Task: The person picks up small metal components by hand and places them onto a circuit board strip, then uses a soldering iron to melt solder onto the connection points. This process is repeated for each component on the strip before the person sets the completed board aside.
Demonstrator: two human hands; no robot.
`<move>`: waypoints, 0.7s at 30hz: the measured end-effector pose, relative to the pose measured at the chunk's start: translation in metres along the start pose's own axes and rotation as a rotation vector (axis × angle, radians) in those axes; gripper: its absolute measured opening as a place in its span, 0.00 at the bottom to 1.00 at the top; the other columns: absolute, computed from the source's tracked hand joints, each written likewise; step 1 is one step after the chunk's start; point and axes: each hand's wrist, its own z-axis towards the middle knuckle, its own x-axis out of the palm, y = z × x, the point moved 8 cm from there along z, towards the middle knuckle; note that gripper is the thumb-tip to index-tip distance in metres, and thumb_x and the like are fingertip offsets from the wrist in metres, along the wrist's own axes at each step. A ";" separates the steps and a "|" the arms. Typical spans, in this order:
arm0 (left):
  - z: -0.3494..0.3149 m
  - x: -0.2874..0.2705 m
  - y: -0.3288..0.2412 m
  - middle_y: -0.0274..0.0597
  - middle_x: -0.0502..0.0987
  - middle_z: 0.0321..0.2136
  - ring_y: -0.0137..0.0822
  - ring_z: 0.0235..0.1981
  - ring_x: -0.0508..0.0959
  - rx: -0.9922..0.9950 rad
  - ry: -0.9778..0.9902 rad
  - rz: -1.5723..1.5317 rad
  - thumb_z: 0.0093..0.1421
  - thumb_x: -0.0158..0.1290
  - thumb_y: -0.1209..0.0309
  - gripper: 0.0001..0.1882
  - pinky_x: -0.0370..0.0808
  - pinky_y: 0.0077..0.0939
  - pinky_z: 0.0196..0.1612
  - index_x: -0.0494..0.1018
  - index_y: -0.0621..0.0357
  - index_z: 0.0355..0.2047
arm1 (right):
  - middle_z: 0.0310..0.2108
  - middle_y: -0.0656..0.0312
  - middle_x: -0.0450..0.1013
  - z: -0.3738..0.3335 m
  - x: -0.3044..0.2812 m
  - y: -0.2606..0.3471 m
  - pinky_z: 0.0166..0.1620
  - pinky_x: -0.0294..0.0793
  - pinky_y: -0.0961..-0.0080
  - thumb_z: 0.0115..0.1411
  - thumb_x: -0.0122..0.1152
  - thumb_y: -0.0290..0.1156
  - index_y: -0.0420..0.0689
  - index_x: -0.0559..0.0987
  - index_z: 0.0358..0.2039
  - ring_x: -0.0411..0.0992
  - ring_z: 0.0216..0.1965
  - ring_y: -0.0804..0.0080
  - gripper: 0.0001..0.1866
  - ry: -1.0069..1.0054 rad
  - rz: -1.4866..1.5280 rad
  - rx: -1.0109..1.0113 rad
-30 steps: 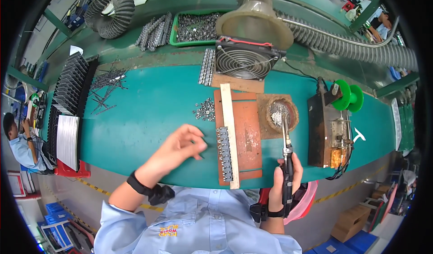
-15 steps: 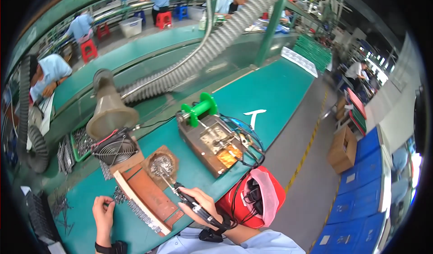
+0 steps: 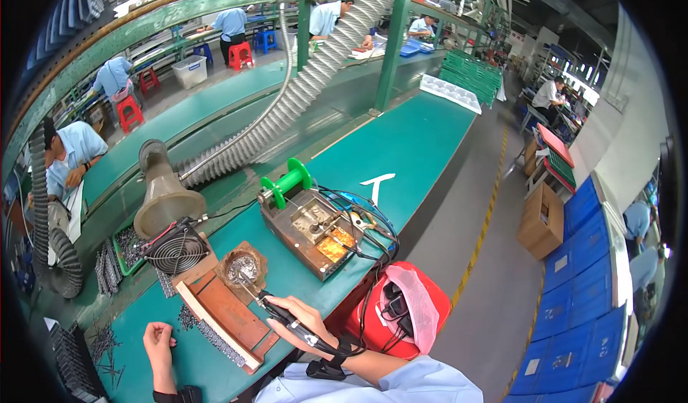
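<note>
From my end, I have the right hand's [image 3: 304, 320] fingers wrapped round the iron [image 3: 290, 322], its tip at the dish [image 3: 263, 267] beyond the board [image 3: 228, 311]. The left hand [image 3: 158, 341] is over the worktop [image 3: 390, 152], left of the strip [image 3: 221, 342] — fingers curled, but I can't tell whether they grip anything.

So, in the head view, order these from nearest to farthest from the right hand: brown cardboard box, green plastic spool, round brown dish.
From the right hand:
1. Round brown dish, ahead and left.
2. Green plastic spool, farther ahead.
3. Brown cardboard box, far right, off the bench.
</note>
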 end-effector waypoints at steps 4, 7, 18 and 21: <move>0.001 -0.001 0.007 0.34 0.69 0.23 0.19 0.17 0.65 -0.057 -0.047 -0.152 0.52 0.50 0.80 0.05 0.63 0.10 0.20 0.67 0.62 0.30 | 0.25 0.59 0.66 0.000 -0.004 -0.003 0.28 0.67 0.79 0.49 0.60 0.24 0.41 0.70 0.46 0.66 0.23 0.71 0.21 -0.016 0.008 -0.014; -0.005 0.012 -0.011 0.35 0.68 0.24 0.21 0.19 0.66 0.106 -0.032 0.071 0.50 0.51 0.80 0.04 0.64 0.11 0.22 0.67 0.62 0.28 | 0.24 0.59 0.66 0.001 -0.007 -0.006 0.27 0.66 0.79 0.49 0.59 0.24 0.41 0.70 0.46 0.65 0.23 0.71 0.21 -0.020 0.034 -0.032; -0.026 0.020 -0.049 0.40 0.67 0.22 0.30 0.19 0.69 0.245 -0.120 0.514 0.45 0.55 0.77 0.04 0.67 0.22 0.24 0.72 0.59 0.24 | 0.24 0.59 0.68 -0.001 0.003 -0.002 0.28 0.67 0.80 0.47 0.61 0.23 0.40 0.72 0.43 0.66 0.23 0.73 0.20 0.102 0.126 0.002; -0.040 0.022 -0.059 0.40 0.67 0.23 0.32 0.20 0.70 0.223 -0.154 0.511 0.46 0.55 0.75 0.04 0.68 0.24 0.25 0.72 0.58 0.24 | 0.27 0.60 0.71 -0.009 0.006 -0.011 0.32 0.68 0.81 0.45 0.62 0.22 0.38 0.72 0.42 0.70 0.27 0.75 0.20 0.099 0.113 0.046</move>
